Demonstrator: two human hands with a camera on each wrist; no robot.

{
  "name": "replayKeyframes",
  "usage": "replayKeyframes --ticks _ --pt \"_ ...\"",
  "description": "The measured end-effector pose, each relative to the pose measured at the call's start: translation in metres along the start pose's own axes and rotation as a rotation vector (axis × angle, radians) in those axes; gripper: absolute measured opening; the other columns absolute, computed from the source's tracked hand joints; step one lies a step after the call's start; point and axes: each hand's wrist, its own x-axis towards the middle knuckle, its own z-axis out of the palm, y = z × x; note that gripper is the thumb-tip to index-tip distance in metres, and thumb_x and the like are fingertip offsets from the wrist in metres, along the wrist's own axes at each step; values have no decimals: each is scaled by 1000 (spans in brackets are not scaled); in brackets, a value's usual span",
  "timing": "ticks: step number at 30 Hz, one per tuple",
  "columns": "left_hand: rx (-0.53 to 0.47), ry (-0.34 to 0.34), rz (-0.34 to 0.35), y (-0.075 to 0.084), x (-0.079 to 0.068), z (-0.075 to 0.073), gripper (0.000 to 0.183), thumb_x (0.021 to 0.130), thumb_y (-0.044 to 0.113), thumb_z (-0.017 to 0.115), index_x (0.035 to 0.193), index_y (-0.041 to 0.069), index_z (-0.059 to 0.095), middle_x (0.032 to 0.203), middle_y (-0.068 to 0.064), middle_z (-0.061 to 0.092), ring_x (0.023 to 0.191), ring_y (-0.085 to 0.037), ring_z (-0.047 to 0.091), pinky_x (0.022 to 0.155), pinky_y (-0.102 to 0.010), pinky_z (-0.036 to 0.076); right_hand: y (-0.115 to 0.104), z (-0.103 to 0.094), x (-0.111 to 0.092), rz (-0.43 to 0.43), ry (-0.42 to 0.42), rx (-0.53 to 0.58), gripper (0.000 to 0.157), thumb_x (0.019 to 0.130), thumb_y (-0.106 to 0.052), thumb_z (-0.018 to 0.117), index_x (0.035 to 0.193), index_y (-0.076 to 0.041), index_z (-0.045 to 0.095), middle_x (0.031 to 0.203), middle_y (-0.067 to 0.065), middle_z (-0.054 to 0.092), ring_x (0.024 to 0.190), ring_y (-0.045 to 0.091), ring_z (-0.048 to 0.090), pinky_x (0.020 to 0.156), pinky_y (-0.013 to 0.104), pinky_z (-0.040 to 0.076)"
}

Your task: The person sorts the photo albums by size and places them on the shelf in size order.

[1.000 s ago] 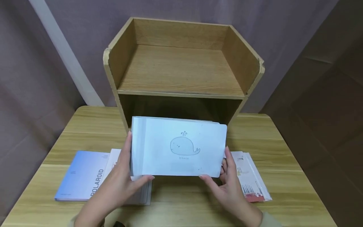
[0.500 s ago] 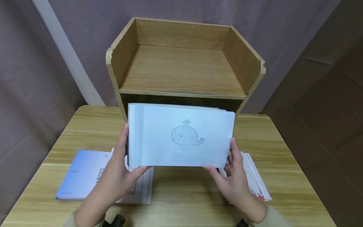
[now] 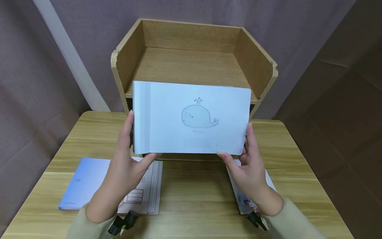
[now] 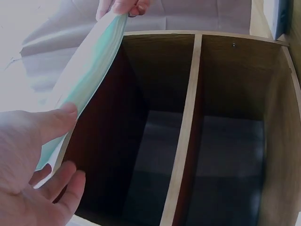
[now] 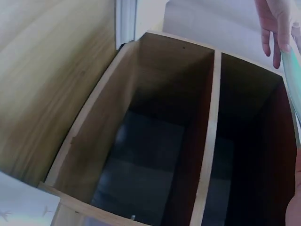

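Tabletop [image 3: 194,189]: bearing a wooden shelf [image 3: 191,63], a board [image 4: 183,127] dividing its inside. Whale book [image 3: 192,118]: being held up before the shelf. Left hand [image 3: 123,169]: gripping one end. Right hand [image 3: 247,172]: gripping the other, thumbs touching the lower edge.

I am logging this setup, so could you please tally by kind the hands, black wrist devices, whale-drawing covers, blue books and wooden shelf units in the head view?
Hands: 2 (left hand, right hand)
Black wrist devices: 2
Whale-drawing cover: 1
Blue book: 1
Wooden shelf unit: 1
Total: 7
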Motion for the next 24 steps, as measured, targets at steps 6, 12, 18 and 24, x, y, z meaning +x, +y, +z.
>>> replayKeyframes --ticks 6,12,18,24 --pt "15 50 -22 3 4 1 112 70 -7 82 155 12 13 151 -4 33 122 -27 46 95 -26 41 -2 0 5 47 44 27 85 89 -17 69 147 13 14 145 31 34 120 29 52 83 22 53" --pt "-115 177 -43 10 8 4 98 70 -17 77 152 9 29 147 -6 40 118 -24 51 95 -25 47 -6 6 8 12 105 182 84 85 -9 73 146 15 19 137 34 40 114 28 56 82 22 53" --pt "-216 296 -1 20 17 2 88 66 -24 75 144 2 42 142 -11 44 114 -29 55 90 -29 51 -9 6 15 -11 80 186 90 84 -12 76 145 16 17 143 35 32 118 31 52 84 24 53" --pt "-292 314 3 24 28 0 79 71 -23 72 142 -1 44 138 -15 47 113 -31 57 91 -30 51 -13 4 28 67 115 202 82 86 -11 72 147 11 22 144 31 34 114 27 53 84 22 52"
